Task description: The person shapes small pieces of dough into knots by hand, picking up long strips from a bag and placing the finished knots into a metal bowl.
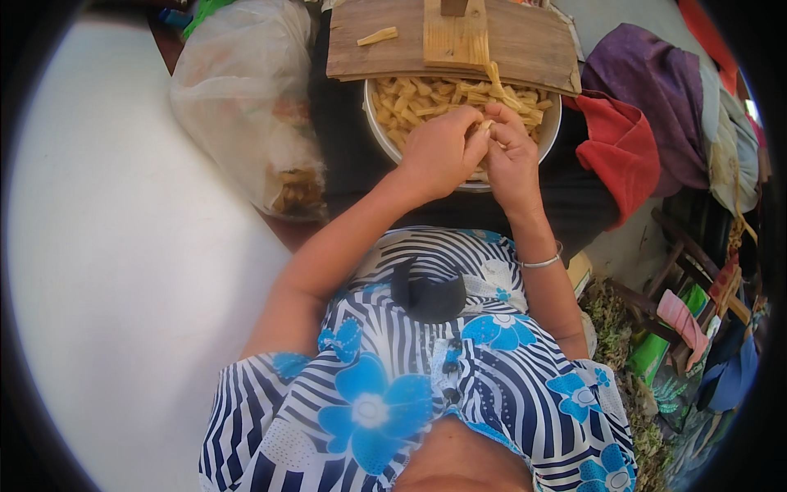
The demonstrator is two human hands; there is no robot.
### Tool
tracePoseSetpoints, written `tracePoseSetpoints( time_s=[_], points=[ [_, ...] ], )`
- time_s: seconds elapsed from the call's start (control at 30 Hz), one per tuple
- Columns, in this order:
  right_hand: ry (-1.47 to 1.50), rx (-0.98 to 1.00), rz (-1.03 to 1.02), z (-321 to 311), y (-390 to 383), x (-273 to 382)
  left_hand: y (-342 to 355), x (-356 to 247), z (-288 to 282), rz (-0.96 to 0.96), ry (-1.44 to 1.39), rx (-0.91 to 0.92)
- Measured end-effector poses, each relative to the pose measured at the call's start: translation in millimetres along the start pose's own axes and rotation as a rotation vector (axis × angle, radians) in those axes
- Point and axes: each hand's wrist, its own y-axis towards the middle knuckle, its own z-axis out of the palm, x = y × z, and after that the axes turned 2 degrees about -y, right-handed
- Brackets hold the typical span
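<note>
Over a round white basin (557, 123) of short pale yellow pieces (402, 105), my left hand (447, 152) and my right hand (512, 160) meet, fingertips pinched on a small pale piece (485, 125), partly hidden by the fingers. A wooden board (369, 53) lies across the basin's far part, with a lighter plank (451, 45) and a dark wooden block (453, 6) on it. A loose yellow piece (377, 35) rests at the board's left. A longer yellowish strip (502, 90) sticks up at the board's near edge, just beyond my right hand.
A cloudy plastic bag (234, 107) with yellowish pieces sits left of the basin, beside a white wall or surface (115, 271). At right are red cloth (619, 152), purple cloth (648, 82), wooden chair-like frames (672, 254) and dried plant matter (615, 328).
</note>
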Motion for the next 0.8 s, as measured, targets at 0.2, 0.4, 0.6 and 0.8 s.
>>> tracePoseSetpoints(
  time_s=[0.2, 0.4, 0.6, 0.8],
  points=[
    [-0.036, -0.169, -0.191, -3.0, 0.9, 20.6, 0.0, 10.1, 11.6, -0.349, -0.737, 0.020],
    [0.347, -0.185, 0.056, -18.4, 15.2, 9.8, -33.8, 23.1, -5.7, -0.035, -0.225, 0.009],
    [-0.029, 0.141, 0.060, -42.4, 33.8, 37.0, -14.7, 10.5, -30.9, 0.344, 0.369, -0.094],
    [0.096, 0.473, 0.228, -42.1, 58.5, 43.9, 14.5, 7.2, -43.0, 0.135, -0.071, 0.156]
  ],
)
